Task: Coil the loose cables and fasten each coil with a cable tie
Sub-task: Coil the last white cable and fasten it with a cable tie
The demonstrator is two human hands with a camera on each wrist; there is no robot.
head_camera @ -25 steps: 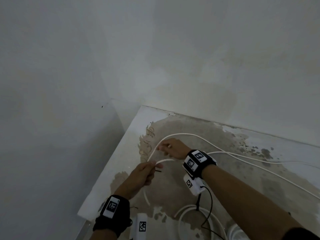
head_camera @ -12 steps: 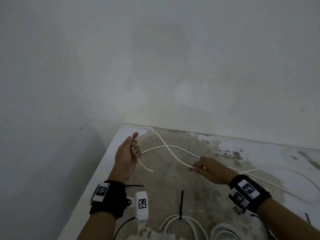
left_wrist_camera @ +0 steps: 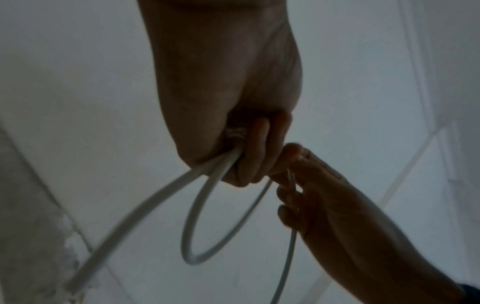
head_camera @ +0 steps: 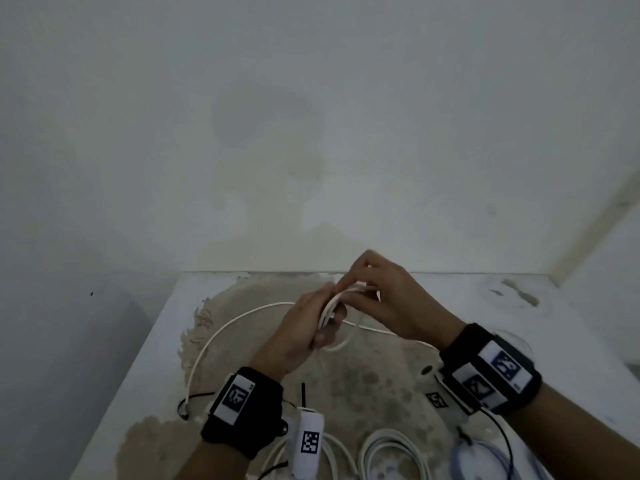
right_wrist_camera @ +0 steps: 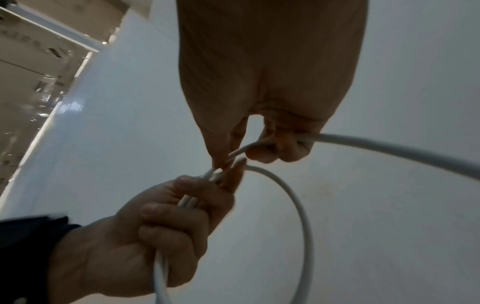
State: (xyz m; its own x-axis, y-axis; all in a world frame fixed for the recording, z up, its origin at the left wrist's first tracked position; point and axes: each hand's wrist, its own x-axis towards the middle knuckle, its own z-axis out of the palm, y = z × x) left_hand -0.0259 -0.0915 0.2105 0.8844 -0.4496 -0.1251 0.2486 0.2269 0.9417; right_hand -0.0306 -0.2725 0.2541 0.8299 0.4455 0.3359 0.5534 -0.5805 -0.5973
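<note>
I have both hands raised above the stained white bench (head_camera: 571, 341), meeting over its middle; my left hand (head_camera: 304, 327) is clenched round the gathered turns of a thin white round cable (head_camera: 221, 334), two strands showing side by side inside the fist in the right wrist view, and my right hand (head_camera: 391, 299) pinches the next stretch of that cable between thumb and fingertips, feeding it in at about 1 o'clock of the left fist; one small loop hangs below the hands toward 6 o'clock, and the loose remainder sweeps out to 9 o'clock across the bench and down to its near left edge; I judge the coil barely begun, with most of the length still lying free. Near the 6 o'clock edge sit white cable coils (head_camera: 391, 448) already wound, a pale blue cable coil (head_camera: 481, 455) at 5 o'clock, and a thin black cable tie (head_camera: 303, 393) lying just beyond them. The risks, as I read them: the springy cable could pop the held turns open if the left grip slackens during the handover; the trailing length could drag against the finished coils or sweep the tie off the bench; loops of uneven size would make a bundle the tie cannot cinch neatly.
</note>
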